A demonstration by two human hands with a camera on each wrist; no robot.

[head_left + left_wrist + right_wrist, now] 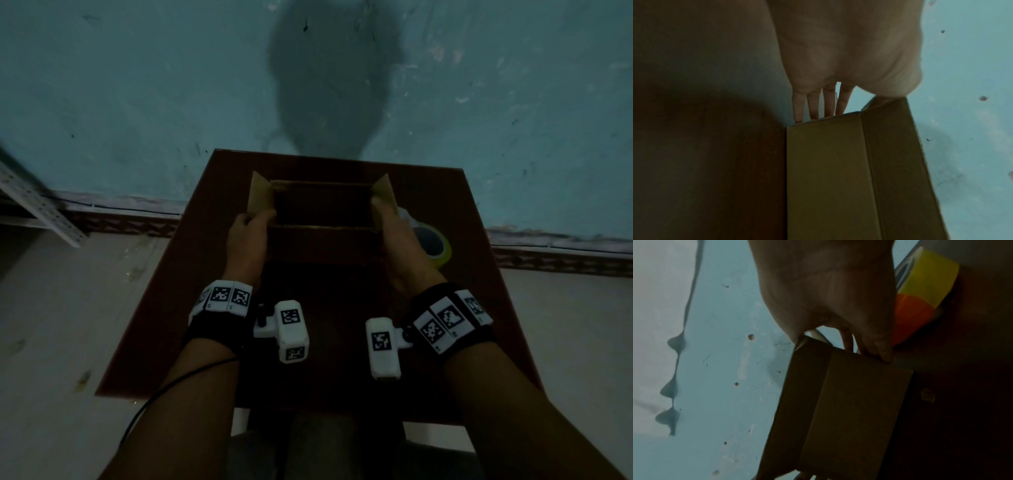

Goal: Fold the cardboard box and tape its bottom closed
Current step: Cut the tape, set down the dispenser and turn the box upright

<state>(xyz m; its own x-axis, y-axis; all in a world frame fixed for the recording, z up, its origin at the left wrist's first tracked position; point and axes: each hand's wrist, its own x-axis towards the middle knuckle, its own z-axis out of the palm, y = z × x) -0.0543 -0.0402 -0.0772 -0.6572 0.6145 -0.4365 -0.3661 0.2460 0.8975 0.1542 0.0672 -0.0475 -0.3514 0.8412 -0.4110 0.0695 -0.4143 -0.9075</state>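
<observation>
A brown cardboard box [322,245] stands on a dark red table [164,308], its opening facing up and its side flaps spread outward. My left hand [255,219] holds the box's left wall, thumb on the inner edge and fingers down the outside. My right hand [385,214] holds the right wall the same way. In the left wrist view my straight fingers [818,105] run along the box [826,170]. The right wrist view shows my right hand [838,318] at the top corner of the box [855,410].
A yellow tape roll [436,245] lies on the table just right of my right hand; it shows as a yellow roll [927,277] with an orange part [910,318] beside it. A blue wall [137,85] is behind the table. A white metal rail [37,202] leans at far left.
</observation>
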